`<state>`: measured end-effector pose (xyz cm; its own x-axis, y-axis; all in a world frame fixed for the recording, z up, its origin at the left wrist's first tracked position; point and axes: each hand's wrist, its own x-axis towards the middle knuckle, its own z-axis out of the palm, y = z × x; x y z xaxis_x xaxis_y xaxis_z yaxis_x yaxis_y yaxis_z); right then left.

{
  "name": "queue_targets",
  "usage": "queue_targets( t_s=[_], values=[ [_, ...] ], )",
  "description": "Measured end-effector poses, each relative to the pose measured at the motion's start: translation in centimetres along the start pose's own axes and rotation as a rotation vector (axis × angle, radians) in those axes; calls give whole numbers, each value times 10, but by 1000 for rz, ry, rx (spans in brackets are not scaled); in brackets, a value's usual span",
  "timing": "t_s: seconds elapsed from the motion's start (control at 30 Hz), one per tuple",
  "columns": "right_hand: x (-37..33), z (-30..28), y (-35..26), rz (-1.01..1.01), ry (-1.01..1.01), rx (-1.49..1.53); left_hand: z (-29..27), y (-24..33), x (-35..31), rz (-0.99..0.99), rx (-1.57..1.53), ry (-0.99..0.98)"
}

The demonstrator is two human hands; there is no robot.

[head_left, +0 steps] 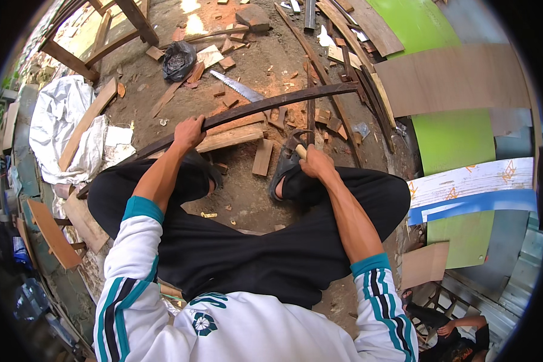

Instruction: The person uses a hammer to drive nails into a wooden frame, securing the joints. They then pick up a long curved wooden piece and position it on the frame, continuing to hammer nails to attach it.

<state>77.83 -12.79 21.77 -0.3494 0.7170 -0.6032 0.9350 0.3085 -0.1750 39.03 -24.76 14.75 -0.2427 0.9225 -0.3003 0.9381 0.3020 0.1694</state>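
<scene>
Underfoot, the dirt ground [247, 60] of an open work yard is littered with wood offcuts [262, 158]. Green and brown panels [452, 78] lie to the right, a white tarpaulin [57, 120] to the left, and wooden frames [102, 36] at the upper left.

The long dark curved strip [271, 104] runs from lower left to upper right, bowed upward, across the ground ahead of the knees. Its lower left end is hidden behind the person's left leg; its far end reaches the stacked slats [368, 90].

The left hand [189, 133] is clenched around the strip near its middle. The right hand [315, 161] grasps a pale wooden handle [300, 151]; the tool's head is hard to make out against the sandal [285, 169]. A handsaw [236, 87] lies beyond the strip, and a black bag [178, 59] farther off.
</scene>
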Motion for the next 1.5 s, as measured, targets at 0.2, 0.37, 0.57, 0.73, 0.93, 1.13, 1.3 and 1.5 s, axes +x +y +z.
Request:
queue_targets(
  t_s=[0.2,0.37,0.57,0.73,0.93,1.13,1.3,1.5],
  values=[
    [11,-12,-6,103,-64,44,-1,-4,-7,91,77,49],
    [19,-15,-13,140,-64,70,-6,-16,-2,56,204,148],
    [28,-8,-5,133,-45,120,1,-23,-6,106,325,131],
    [39,-3,-7,127,-30,140,24,-37,-3,65,338,-22],
    [41,-8,-11,154,-13,142,44,-85,-32,-38,353,-82],
    [37,-14,-28,144,-6,165,62,-100,-26,-142,319,-190],
    [36,-8,-26,77,41,180,76,-118,-39,-262,297,-312],
    [45,5,-18,47,48,206,45,-104,-30,-175,276,-427]
  ],
)
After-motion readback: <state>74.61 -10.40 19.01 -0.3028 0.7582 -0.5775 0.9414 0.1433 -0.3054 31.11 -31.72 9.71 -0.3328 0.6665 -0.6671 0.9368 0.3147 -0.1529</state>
